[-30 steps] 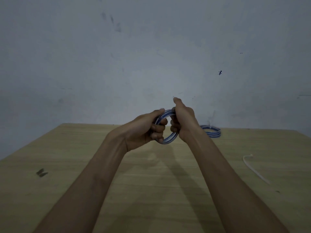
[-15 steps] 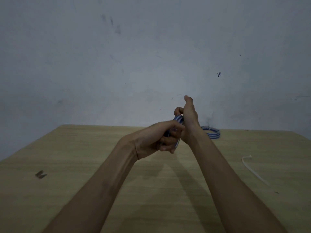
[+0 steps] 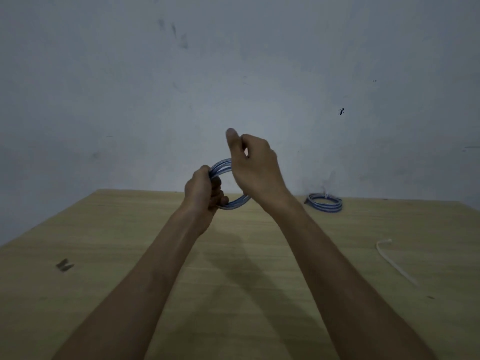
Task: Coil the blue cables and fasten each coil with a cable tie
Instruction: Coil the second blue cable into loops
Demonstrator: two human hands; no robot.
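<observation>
I hold a blue cable coil (image 3: 220, 166) upright in the air above the far part of the wooden table (image 3: 130, 255). My left hand (image 3: 204, 190) grips the coil's left side with its fingers curled through the ring. My right hand (image 3: 255, 165) covers the coil's right side, fingers curled over it, thumb raised. A second blue coil (image 3: 324, 203), bound with a white tie, lies flat at the table's back right near the wall. A loose white cable tie (image 3: 392, 259) lies on the table at the right.
A grey wall (image 3: 233, 74) rises right behind the table's far edge. A small dark mark (image 3: 64, 265) sits on the table's left part.
My left hand has slid to the coil's left side and my right hand has risen over its right side, so the coil shows as an open ring again.
</observation>
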